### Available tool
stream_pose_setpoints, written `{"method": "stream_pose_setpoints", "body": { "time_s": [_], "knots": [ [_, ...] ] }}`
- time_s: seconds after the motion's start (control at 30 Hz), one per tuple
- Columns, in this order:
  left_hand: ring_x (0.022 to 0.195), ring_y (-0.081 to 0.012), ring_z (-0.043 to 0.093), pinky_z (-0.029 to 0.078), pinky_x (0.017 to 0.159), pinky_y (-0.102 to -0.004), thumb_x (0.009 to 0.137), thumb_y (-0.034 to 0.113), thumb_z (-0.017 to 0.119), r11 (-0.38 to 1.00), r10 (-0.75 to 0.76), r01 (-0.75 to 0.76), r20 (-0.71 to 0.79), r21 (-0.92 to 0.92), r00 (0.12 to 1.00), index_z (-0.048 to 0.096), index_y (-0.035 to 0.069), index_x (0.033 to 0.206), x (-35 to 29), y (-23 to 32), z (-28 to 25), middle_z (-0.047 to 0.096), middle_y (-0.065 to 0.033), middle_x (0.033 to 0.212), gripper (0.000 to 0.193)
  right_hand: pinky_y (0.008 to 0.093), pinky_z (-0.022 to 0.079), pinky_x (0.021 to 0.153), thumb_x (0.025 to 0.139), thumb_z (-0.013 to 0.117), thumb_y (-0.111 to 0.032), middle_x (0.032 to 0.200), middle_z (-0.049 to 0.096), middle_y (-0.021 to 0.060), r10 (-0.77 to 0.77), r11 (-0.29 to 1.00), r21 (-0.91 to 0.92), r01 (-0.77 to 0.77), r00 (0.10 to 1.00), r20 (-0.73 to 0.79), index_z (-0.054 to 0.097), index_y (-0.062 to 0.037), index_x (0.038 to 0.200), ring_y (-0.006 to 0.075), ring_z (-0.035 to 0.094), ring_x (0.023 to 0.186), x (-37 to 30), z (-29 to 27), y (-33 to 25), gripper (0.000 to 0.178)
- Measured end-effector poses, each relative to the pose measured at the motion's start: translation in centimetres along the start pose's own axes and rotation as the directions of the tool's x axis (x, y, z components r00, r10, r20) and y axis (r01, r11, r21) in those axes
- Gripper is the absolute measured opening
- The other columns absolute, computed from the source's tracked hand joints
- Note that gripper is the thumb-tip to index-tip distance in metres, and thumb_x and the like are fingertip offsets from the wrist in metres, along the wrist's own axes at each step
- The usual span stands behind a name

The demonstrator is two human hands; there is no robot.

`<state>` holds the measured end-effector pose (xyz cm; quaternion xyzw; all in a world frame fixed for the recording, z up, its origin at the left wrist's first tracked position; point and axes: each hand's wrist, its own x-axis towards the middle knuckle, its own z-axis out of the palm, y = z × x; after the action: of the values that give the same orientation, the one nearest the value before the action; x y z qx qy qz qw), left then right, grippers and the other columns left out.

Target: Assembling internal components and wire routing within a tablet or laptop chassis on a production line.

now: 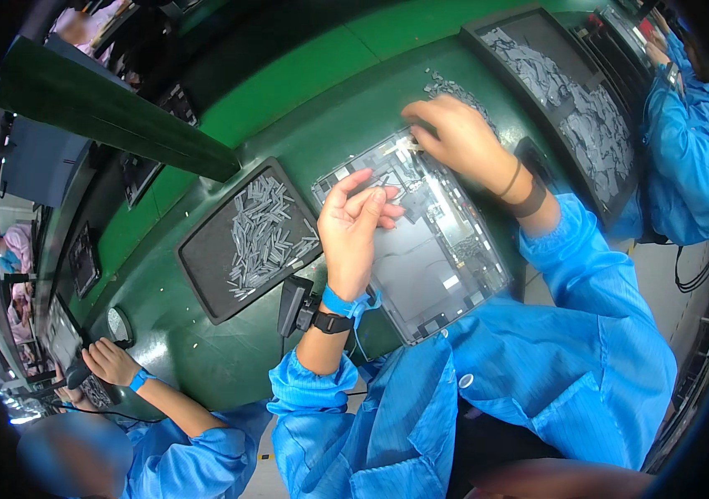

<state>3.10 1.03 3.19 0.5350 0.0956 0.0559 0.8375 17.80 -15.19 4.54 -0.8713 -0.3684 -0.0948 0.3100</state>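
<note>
An opened flat electronic device, like a tablet with its insides bare, lies on the green table in front of me. My left hand is over its left part, fingers curled and thumb pressed toward them; what they pinch, if anything, is too small to make out. At the far edge of the device, my right hand bends down with its fingertips drawn together near the top corner. Whatever lies between those fingers is hidden. A blue wrist strap and a black band circle my left wrist.
Left of the device stands a dark tray of small grey strips. Beyond my right hand lies a pile of grey pieces, with a larger tray of grey parts farther right. Co-workers in blue sit on both sides; a green post rises at left.
</note>
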Motion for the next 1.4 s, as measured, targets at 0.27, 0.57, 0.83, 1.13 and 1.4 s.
{"method": "stream_pose_setpoints", "body": {
  "time_s": [0.27,0.57,0.83,1.13,1.4],
  "knots": [
    [0.080,-0.0157,0.066,0.052,0.066,-0.0238,0.095,0.009,0.057,0.990,0.129,-0.131,-0.041,-0.045,0.991,0.037,-0.004,0.136,0.4,1.4,2.8,0.068,-0.0143,0.097,0.047,0.0244,0.052,0.070,0.091,0.063,-0.013,0.091,0.069,0.0079,0.154,0.433,0.838,-0.333,0.943,0.296,0.067,0.0035,0.099,0.0103,0.064,0.081,-1.6,-1.0,-5.6,0.019],
    [0.089,-0.0141,0.065,0.051,0.078,-0.0247,0.093,0.006,0.058,0.835,0.298,-0.282,0.043,0.472,0.954,0.062,-0.004,0.109,5.5,3.7,-0.1,0.067,-0.0117,0.100,0.020,0.0278,0.051,0.071,0.091,0.060,-0.013,0.092,0.069,0.0089,0.038,0.764,0.645,-0.033,0.999,0.007,0.067,-0.0004,0.103,0.0157,0.064,0.081,2.0,-1.9,-0.4,0.018],
    [0.078,-0.0265,0.063,0.050,0.074,-0.0350,0.085,0.014,0.064,0.320,0.416,-0.362,0.213,0.876,0.884,0.072,0.004,0.094,7.2,1.4,0.1,0.069,-0.0140,0.088,0.016,0.0380,0.051,0.075,0.078,0.067,-0.013,0.084,0.066,0.0119,-0.238,0.969,0.114,0.221,0.959,0.157,0.069,-0.0027,0.084,0.0292,0.063,0.079,1.6,-1.6,1.0,0.012],
    [0.084,-0.0310,0.062,0.048,0.079,-0.0376,0.082,0.012,0.065,0.255,0.386,-0.459,0.346,0.851,0.855,0.071,0.001,0.089,8.8,0.0,0.5,0.069,-0.0135,0.090,0.014,0.0370,0.048,0.076,0.071,0.070,-0.012,0.081,0.055,0.0066,-0.384,0.905,-0.112,0.409,0.902,0.195,0.061,-0.0073,0.077,0.0260,0.055,0.082,2.4,-0.3,1.5,0.012],
    [0.080,-0.0308,0.061,0.047,0.075,-0.0394,0.080,0.008,0.066,0.129,0.460,-0.534,0.426,0.836,0.779,0.070,0.001,0.084,8.9,-0.1,1.2,0.068,-0.0126,0.084,0.010,0.0402,0.049,0.075,0.076,0.068,-0.014,0.079,0.062,0.0119,-0.262,0.962,0.169,0.215,0.906,0.334,0.064,-0.0034,0.079,0.0316,0.060,0.081,3.5,-0.6,2.7,0.012]
  ]
}}
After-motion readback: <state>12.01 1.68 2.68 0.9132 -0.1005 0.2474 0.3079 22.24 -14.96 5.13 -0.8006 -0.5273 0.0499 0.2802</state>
